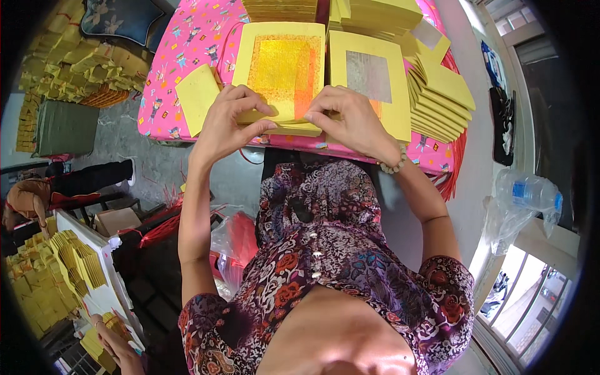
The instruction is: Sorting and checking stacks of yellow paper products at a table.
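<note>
A stack of yellow paper with a gold foil square edged in orange [281,69] lies in front of me on the pink table. My left hand [234,119] is at the stack's near left corner, its thumb and curled fingers closed round the near edge of the top yellow paper. At the near right corner, my right hand [347,119] pinches the same edge between thumb and fingers. The paper's near edge looks bent up between both hands. Beside the right hand lies yellow paper with a silver square [369,72]. A folded yellow piece [195,100] rests left of my left hand.
Fanned folded yellow papers [444,97] and red strings [447,184] are at the table's right edge. More yellow stacks [375,19] stand behind on the pink patterned cloth [169,69]. Two people [28,197] [119,347] are at the left, near a white table [112,281].
</note>
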The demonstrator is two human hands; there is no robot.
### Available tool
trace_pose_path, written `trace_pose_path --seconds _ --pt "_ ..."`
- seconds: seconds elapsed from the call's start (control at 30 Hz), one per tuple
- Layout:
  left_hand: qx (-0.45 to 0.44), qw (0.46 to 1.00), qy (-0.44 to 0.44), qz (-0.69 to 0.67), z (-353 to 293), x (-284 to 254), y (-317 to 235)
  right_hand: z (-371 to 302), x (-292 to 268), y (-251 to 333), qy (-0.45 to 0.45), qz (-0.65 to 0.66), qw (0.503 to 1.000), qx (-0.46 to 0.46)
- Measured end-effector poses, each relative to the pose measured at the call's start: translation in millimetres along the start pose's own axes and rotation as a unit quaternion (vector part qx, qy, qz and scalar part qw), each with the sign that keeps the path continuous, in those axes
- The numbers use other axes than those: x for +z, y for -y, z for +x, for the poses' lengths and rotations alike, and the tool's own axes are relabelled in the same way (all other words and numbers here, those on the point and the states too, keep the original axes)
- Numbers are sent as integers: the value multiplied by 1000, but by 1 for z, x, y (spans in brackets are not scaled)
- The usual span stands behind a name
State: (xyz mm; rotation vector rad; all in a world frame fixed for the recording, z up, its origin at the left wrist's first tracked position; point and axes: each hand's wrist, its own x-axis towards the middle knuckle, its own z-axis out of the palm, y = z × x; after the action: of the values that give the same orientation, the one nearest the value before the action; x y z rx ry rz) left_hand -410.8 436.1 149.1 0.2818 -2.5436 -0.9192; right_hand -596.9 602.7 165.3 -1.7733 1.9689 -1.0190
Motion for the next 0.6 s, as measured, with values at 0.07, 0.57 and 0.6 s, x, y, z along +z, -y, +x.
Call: trace_pose_path --seconds 0.07,0.57,0.6 --pt "-4 1000 4 -3 0 0 0 1 1 0 1 8 1000 6" --pt "-10 1000 2 -2 0 0 1 2 2 0 -4 13 1000 11" --pt "-12 1000 1 -5 0 0 1 2 2 0 -7 7 1000 6"
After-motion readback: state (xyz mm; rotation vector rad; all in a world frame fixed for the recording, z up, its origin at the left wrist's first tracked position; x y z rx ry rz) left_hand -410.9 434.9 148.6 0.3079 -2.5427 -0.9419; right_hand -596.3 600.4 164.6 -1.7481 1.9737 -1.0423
